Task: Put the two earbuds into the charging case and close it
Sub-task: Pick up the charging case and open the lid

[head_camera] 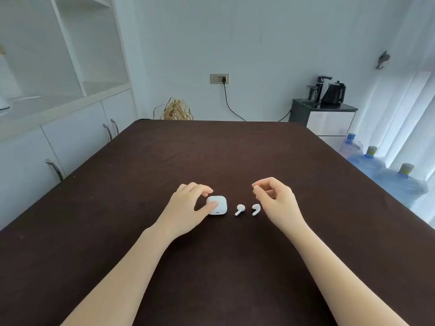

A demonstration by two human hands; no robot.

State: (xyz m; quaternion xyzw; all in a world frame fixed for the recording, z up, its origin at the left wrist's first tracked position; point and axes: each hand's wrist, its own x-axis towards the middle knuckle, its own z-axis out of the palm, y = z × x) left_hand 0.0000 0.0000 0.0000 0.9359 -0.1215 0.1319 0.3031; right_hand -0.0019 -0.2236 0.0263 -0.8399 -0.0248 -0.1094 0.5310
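Note:
A small white charging case (219, 204) lies closed on the dark table (211, 151). My left hand (188, 208) is at its left side, the thumb touching the case's near left corner and the fingers curled over its far edge. Two white earbuds lie to the right of the case: one (240, 209) in the middle, the other (255, 208) beside my right hand (275, 198). My right hand hovers just above and right of that earbud, fingers curled and apart, holding nothing.
White cabinets (70, 137) run along the left of the table. A dark side cabinet with a kettle (334, 92) stands at the back right. Blue water bottles (376, 165) stand on the floor at the right. A black cable (229, 102) hangs from a wall socket.

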